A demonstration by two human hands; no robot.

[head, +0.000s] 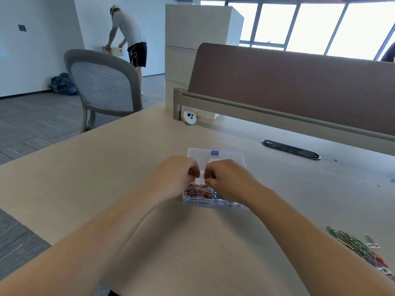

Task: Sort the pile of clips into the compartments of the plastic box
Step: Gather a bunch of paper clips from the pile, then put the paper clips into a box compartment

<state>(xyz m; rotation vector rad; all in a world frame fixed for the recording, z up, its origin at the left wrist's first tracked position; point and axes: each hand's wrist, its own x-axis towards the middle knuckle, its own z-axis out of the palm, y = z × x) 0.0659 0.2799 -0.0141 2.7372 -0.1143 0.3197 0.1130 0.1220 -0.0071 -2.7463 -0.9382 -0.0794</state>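
A clear plastic box [193,199] lies open in the middle of the table, its lid [215,155] folded back on the far side. The near compartments hold coloured paper clips [197,192]. Both hands hover over the box with fingers curled. My left hand [177,175] and my right hand [226,178] pinch a small white translucent piece [201,174] between their fingertips; what the piece is cannot be told. My hands hide the box's far compartments. A loose pile of coloured clips [359,248] lies on the table at the lower right.
A brown desk partition [299,86] closes the far side, with a dark cable slot [290,149] and a round white device [189,117] before it. A grey mesh chair [102,86] stands past the table's left edge. A person [128,35] bends over far behind.
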